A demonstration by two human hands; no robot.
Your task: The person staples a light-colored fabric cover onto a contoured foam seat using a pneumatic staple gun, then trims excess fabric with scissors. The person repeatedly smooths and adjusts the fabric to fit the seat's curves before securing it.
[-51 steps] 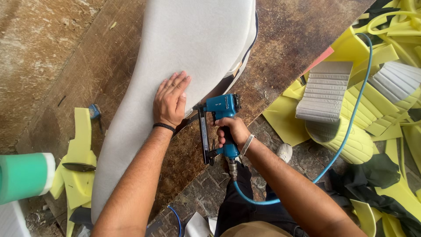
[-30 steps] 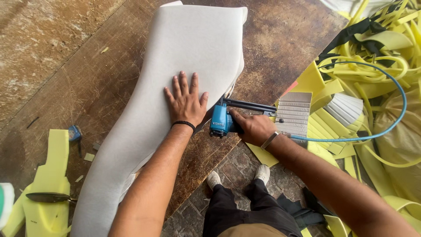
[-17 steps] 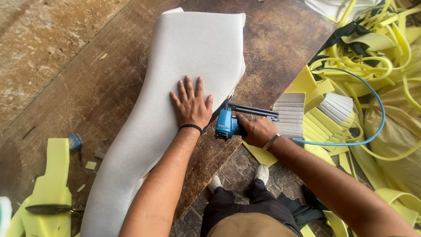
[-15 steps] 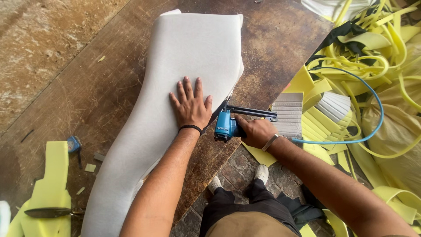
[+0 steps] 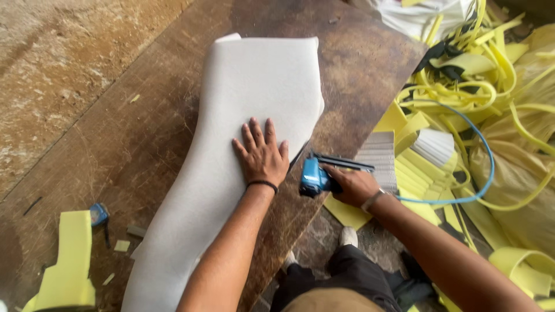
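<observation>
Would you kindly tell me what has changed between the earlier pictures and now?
The right hand turned the blue staple gun from upright to lying sideways and slid it along the edge of the grey padded panel, keeping its grip throughout. The left hand shifted slightly up the panel and stays pressed flat. The panel, wooden table and yellow foam scraps stayed put.

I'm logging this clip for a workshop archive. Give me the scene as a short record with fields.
Surface: worn wooden workbench
Workpiece: long curved white foam-covered panel, lying flat
Left hand: palm down, fingers spread on the panel
Right hand: grips a blue pneumatic stapler at the panel's edge
Hose: blue air line behind the stapler
Surroundings: yellow foam offcuts; small blue tape measure
</observation>
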